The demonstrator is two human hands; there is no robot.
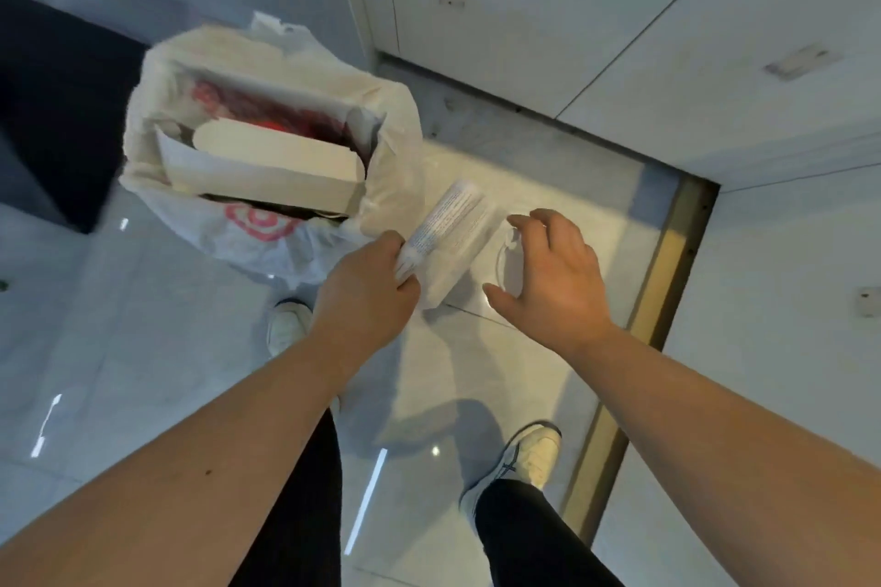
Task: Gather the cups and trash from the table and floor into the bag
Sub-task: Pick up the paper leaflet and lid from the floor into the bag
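The white plastic bag [267, 148] with red print stands on the floor [143, 348], a white cardboard box [267, 167] inside it. Just right of the bag, my left hand [367, 286] grips a white printed wrapper [453, 238]. Beside that, my right hand [548, 272] hovers, fingers [548, 219] spread, over a clear lid [507, 262].

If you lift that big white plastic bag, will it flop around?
Probably floppy: the plastic bag is thin and crumpled, sagging on the floor. The white cardboard box inside likely props it open, so it may feel bulky and tip.
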